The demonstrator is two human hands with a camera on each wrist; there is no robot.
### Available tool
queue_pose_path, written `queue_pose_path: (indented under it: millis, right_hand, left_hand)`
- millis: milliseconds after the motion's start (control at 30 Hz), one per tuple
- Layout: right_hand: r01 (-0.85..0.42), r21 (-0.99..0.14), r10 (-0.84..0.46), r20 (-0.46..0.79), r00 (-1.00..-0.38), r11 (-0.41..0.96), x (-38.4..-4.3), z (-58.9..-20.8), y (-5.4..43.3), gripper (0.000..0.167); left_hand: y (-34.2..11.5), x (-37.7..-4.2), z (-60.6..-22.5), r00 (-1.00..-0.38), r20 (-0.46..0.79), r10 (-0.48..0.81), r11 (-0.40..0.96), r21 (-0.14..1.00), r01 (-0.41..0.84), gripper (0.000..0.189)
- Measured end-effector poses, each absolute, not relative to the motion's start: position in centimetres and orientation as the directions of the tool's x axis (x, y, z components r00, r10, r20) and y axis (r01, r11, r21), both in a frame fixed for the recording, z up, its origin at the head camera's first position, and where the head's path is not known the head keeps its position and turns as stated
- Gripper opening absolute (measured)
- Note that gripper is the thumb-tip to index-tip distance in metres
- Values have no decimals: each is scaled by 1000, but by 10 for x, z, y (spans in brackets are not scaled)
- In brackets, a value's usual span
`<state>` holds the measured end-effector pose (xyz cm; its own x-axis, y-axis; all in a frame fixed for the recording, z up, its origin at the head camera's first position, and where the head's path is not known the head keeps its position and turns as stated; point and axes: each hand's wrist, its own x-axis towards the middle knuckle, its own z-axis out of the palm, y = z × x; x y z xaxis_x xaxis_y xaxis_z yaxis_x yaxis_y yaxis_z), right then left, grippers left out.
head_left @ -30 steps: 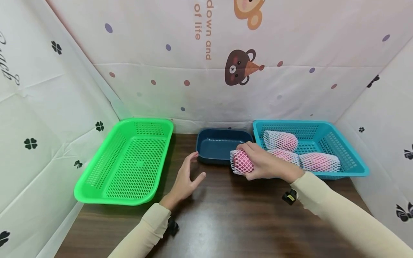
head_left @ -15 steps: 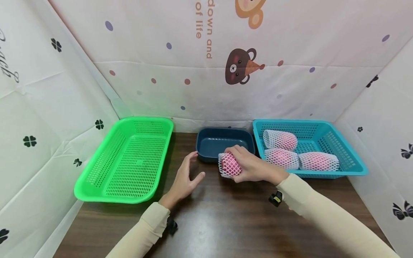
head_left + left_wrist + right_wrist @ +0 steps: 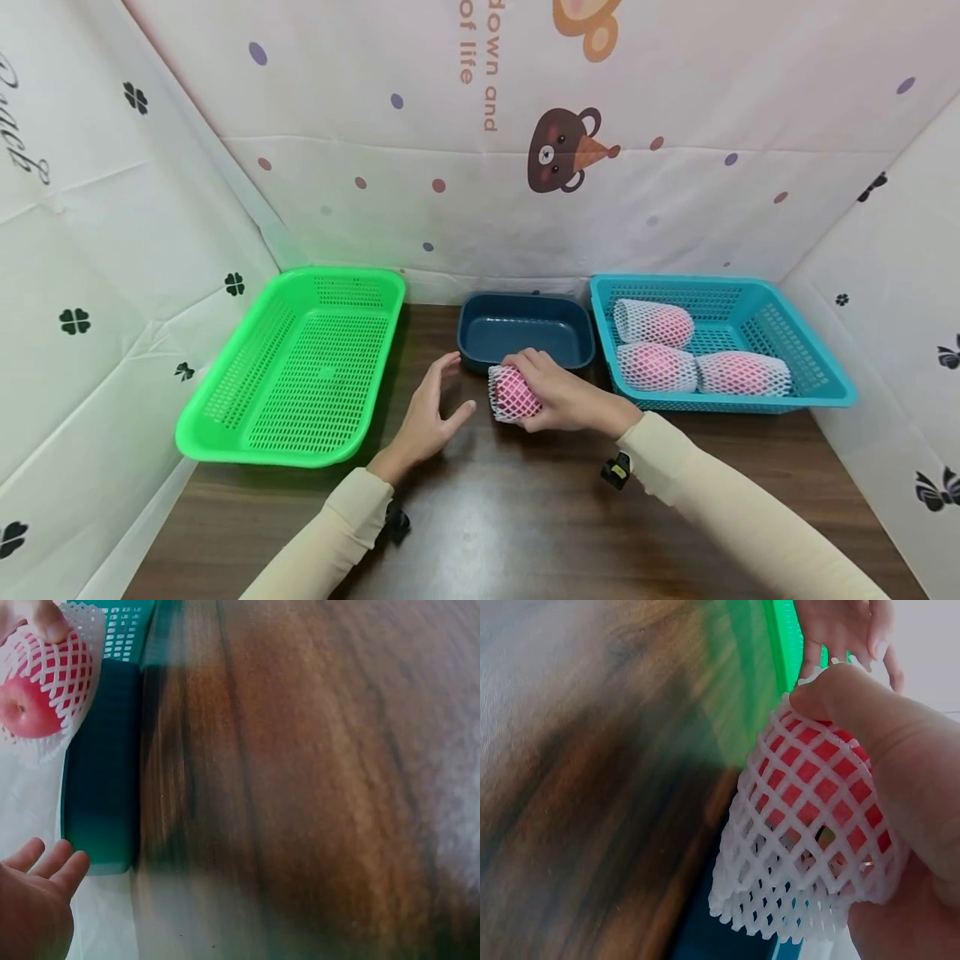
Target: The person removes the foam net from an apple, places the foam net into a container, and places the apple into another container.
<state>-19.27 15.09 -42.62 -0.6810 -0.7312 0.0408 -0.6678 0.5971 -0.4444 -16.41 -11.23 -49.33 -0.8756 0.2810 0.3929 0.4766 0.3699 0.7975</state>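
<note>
My right hand grips a red apple wrapped in a white foam net sleeve, held in front of the dark blue bin. In the left wrist view the apple's stem end shows through the sleeve's opening. My left hand is held to the left of the apple, thumb and fingers spread, with nothing in it. Its fingertips are close to the bin's front left corner in the head view. Three more netted apples lie in the blue basket on the right.
A bright green basket with perforated sides stands on the left of the brown wooden table. White printed cloth hangs behind and along both sides. The dark blue bin stands between the two baskets near the back cloth.
My right hand has carried the netted apple leftward, away from the blue basket and toward my left hand. The left hand has stayed nearly still.
</note>
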Motion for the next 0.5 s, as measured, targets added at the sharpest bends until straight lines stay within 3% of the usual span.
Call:
queue_pose_path:
  millis: [500]
  right_hand:
    - [-669, -432, -740, 5, -673, 605, -186, -445, 141, 83]
  left_hand:
    - [-113, -162, -495, -864, 413, 288, 348, 796, 496, 74]
